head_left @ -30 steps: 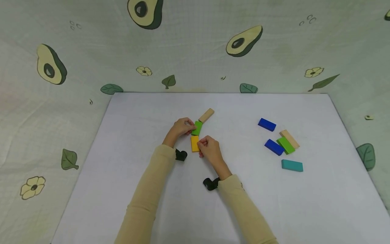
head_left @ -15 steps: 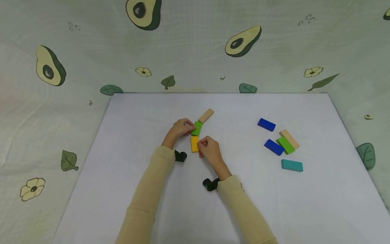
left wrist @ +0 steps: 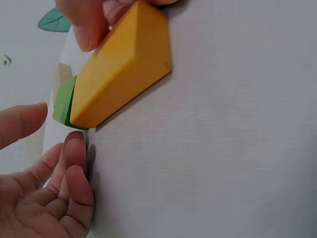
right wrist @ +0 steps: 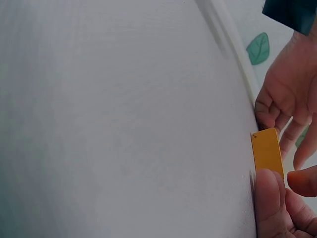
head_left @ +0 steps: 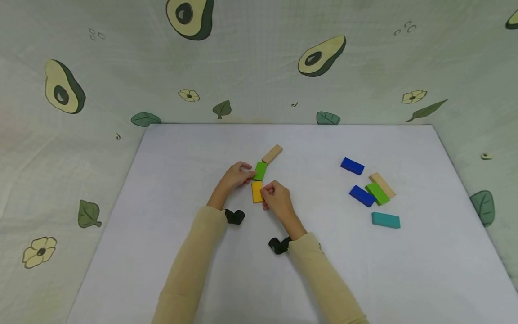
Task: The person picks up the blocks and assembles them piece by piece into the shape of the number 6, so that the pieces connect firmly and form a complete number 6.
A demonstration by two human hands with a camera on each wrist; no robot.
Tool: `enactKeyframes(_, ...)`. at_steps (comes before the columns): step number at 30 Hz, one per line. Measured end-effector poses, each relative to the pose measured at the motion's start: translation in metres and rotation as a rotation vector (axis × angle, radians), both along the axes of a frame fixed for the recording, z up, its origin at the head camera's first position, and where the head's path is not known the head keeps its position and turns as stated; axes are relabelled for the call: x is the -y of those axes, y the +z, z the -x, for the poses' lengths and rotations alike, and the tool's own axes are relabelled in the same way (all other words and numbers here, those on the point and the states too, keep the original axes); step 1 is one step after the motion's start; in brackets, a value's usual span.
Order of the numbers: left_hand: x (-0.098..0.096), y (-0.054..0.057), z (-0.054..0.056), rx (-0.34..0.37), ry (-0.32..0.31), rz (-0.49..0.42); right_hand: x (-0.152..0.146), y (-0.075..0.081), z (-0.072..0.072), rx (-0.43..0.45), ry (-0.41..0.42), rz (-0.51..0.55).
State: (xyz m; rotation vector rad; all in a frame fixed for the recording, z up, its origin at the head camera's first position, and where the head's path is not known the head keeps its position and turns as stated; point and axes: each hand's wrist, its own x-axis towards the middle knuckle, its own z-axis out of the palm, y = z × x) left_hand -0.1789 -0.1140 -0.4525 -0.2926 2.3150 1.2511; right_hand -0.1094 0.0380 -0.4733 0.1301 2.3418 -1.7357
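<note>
The yellow block (head_left: 256, 192) lies on the white bench (head_left: 319, 279), left of its middle, pinched at its right side by the right hand (head_left: 278, 198). Just beyond its far end sits a green block (head_left: 260, 171), and past that a wooden block (head_left: 272, 154) slants away to the right. The left hand (head_left: 234, 176) is beside the green block, its thumb and fingers apart. Well off to the right lies a loose group — two blue blocks (head_left: 352, 166), a second green block (head_left: 377, 194) against a second wooden block (head_left: 382, 185), and a teal block (head_left: 386, 220) nearer the person. The bench has a smooth, pale top; behind it and at both sides hangs a light cloth (head_left: 259, 58) printed with avocados, leaves and flowers. Beige sleeves (head_left: 202, 252) reach in from the near edge. Only the head view takes in the right-hand group. From above, the left fingertips seem to meet the green block, but the left wrist view shows a gap at the thumb — and the right wrist view alone makes out a small dark mark (right wrist: 255, 136) near the yellow block's corner.
</note>
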Motion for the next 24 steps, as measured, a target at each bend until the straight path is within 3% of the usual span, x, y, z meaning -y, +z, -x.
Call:
enactKeyframes(6, -0.001, 0.0, -0.016, -0.025, 0.007, 0.05, 0.001, -0.001, 0.001, 0.022, -0.007, -0.009)
enactKeyframes(12, 0.0, 0.0, -0.03, -0.035, -0.025, 0.09, -0.001, -0.001, -0.001, 0.021, -0.016, 0.021)
enactKeyframes(17, 0.001, 0.0, -0.04, -0.051, -0.04, 0.058, -0.002, -0.002, -0.001, 0.039, -0.016, 0.032)
enactKeyframes(24, -0.001, -0.003, -0.049, -0.081, -0.008, -0.037, -0.006, -0.003, -0.002, 0.049, -0.001, 0.096)
